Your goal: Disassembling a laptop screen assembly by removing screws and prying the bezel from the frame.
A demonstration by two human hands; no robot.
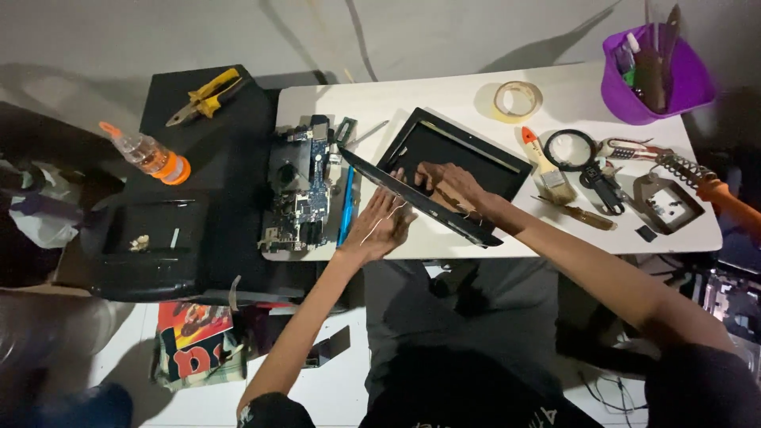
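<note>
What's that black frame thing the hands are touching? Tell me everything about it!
The black frame is a flat rectangular piece, likely plastic, with a dark panel in the middle. It lies slanted on the white table. Its near edge looks lifted. The left hand presses that near edge; the right hand rests inside it. A circuit board sits to its left.
</note>
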